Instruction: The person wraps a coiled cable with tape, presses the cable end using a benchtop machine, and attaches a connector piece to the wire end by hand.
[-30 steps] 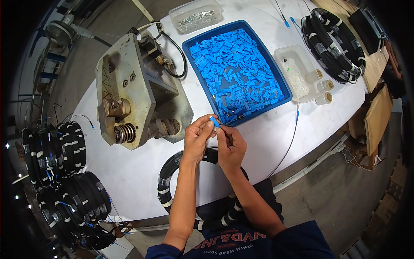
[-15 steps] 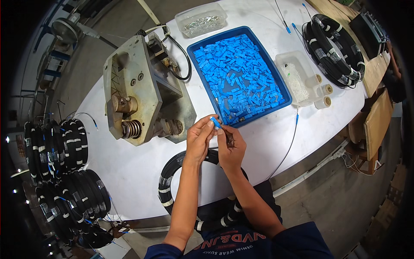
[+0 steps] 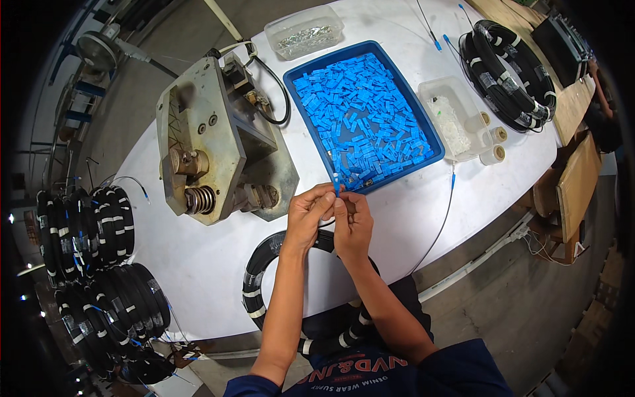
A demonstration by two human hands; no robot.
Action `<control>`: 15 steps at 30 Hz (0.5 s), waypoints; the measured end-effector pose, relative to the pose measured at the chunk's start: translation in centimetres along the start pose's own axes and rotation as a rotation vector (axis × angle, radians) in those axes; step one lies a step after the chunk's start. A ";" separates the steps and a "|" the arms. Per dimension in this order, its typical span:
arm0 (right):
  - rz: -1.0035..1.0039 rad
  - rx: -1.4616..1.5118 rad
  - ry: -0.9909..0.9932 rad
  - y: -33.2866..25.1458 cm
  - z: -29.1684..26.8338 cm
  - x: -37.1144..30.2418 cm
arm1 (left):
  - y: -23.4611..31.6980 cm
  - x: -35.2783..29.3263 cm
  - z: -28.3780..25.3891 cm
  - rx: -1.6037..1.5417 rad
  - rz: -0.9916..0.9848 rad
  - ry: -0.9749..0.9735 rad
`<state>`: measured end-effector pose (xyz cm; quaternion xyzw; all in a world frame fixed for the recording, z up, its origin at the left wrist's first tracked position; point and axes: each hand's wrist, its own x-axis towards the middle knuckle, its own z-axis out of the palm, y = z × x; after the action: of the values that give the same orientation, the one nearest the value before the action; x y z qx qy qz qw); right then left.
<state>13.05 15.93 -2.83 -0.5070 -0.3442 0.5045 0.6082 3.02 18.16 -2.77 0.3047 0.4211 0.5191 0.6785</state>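
My left hand and my right hand meet at the near edge of the blue tray, fingers pinched together. Between the fingertips a small blue cable connector points up and away, its pale tip showing. The fingers cover its lower part, and any cable running into it is hidden. A heap of loose blue connector housings fills most of the tray. Beneath my forearms lies a coil of black cable, bound with white tape, reaching over the table's near edge.
A metal press stands left of the tray. Clear plastic boxes sit behind it and to its right, beside small rolls. More black cable coils lie far right; several are stacked at left. A person's arm shows far right.
The connector has turned from tilting left to pointing nearly straight away from me. My fingers have shifted their pinch around it, and the view has moved slightly.
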 end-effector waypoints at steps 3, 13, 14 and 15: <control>-0.105 -0.071 0.020 -0.1 0.3 0.0 | 0.0 0.0 -0.3 0.040 0.028 0.003; -0.259 -0.205 0.159 -0.9 -0.2 0.1 | -0.2 0.1 0.3 0.146 0.111 -0.012; -0.249 -0.224 0.165 -1.0 -0.4 0.1 | -0.4 0.0 0.0 0.146 0.109 -0.013; -0.249 -0.225 0.166 -1.3 -0.4 0.1 | -0.4 -0.2 -0.3 0.195 0.049 -0.057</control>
<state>13.75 15.96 -1.72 -0.5653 -0.4071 0.3401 0.6318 2.93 17.83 -3.21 0.3941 0.4427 0.4832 0.6444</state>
